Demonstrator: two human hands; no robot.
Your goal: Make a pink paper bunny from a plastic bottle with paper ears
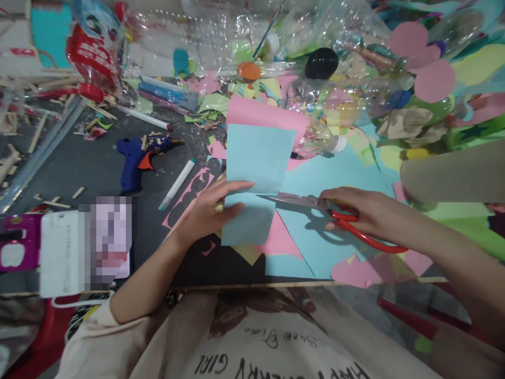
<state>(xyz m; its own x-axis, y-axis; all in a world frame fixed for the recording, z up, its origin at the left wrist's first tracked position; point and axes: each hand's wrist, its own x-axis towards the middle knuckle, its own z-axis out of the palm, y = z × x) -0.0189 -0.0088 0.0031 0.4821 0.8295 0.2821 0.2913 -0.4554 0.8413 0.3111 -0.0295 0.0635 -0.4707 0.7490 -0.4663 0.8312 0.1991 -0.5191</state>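
My left hand (pixel 211 208) pinches the left edge of a light blue sheet of paper (pixel 258 158) between thumb and forefinger. A cut or crease runs across the sheet at the level of the fingers. My right hand (pixel 361 208) grips red-handled scissors (pixel 347 223), whose blades point left. Their tips lie at the middle of the sheet, along that line, and the blades look nearly closed. Beneath the sheet are a larger blue paper (pixel 327 184) and pink paper (pixel 272 113).
A blue glue gun (pixel 132 160) and a white marker (pixel 177 184) lie to the left. Near the front left edge are a phone (pixel 112 242) and a white box-like item (pixel 59 252). Plastic bottles (pixel 165 34) and paper scraps crowd the back. Pink scraps (pixel 371 269) lie at the front right.
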